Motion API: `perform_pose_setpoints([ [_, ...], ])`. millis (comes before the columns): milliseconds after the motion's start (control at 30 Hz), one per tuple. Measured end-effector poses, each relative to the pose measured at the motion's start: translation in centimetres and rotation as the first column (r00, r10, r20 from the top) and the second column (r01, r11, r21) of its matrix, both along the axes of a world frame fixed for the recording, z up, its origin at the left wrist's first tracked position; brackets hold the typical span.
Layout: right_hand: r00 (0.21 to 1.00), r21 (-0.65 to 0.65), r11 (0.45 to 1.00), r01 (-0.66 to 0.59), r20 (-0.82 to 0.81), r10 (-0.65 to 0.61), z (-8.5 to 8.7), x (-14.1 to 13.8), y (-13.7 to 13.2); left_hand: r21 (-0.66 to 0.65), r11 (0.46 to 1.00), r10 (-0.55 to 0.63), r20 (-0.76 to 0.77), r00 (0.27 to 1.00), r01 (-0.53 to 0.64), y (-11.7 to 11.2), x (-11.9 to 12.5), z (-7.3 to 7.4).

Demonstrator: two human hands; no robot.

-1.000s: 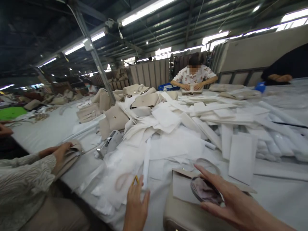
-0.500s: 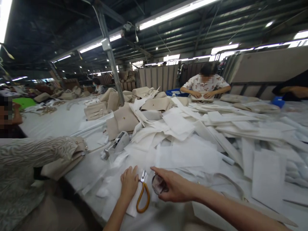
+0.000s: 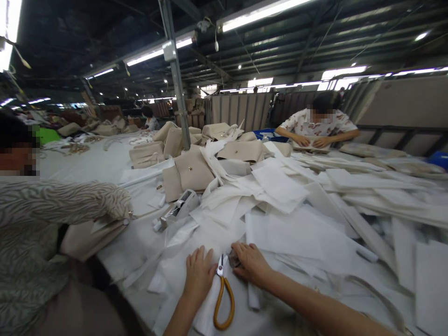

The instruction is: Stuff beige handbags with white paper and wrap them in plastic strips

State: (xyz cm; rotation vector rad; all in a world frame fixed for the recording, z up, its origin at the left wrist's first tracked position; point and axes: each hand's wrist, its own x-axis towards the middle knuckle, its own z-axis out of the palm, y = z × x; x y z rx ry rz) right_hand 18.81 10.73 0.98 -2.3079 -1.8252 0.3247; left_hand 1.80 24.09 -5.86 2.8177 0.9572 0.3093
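Observation:
My left hand (image 3: 199, 276) lies flat on white paper sheets (image 3: 297, 233) at the near edge of the table, fingers stretched out, holding nothing. Scissors with yellow handles (image 3: 223, 301) lie just to its right, blades pointing away between my two hands. My right hand (image 3: 251, 265) is curled down on the sheets to the right of the blades. Its fingers close over a clear tape roll (image 3: 232, 257), of which only a small edge shows.
A co-worker's patterned sleeve (image 3: 63, 200) at left holds a beige bag (image 3: 87, 235). A tape dispenser (image 3: 178, 210) and piled beige bags (image 3: 191, 172) lie beyond. Another person (image 3: 317, 128) works across the table. A steel post (image 3: 177, 79) rises at the middle.
My right hand carried the clear roll leftward from the beige bag and set it down beside the scissors. My left hand slid forward and flattened. The view turned left.

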Motion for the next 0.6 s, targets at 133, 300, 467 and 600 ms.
perform_pose_setpoints([
  [133, 0.995, 0.063, 0.993, 0.097, 0.014, -0.098, -1.9, -1.1, 1.2, 0.008, 1.0, -0.007, 0.102, 0.995, 0.006, -1.7, 0.3, 0.5],
  [300, 0.988, 0.134, 0.984, 0.115, 0.083, -0.127, -3.1, -1.4, 1.4, 0.021, 1.0, 0.004, 0.31, 0.951, -0.011, -1.9, -0.7, 2.8],
  [467, 0.999, 0.045, 0.998, 0.044, -0.008, -0.044, -0.2, -0.6, -0.8, 0.021, 0.893, 0.419, 0.33, 0.846, -0.45, 5.2, -5.4, 6.4],
  [600, 0.992, 0.137, 0.99, 0.026, -0.124, -0.009, 3.7, -0.1, -4.8, -0.016, 0.824, 0.558, 0.194, 0.807, -0.566, 10.0, -8.2, 7.9],
])
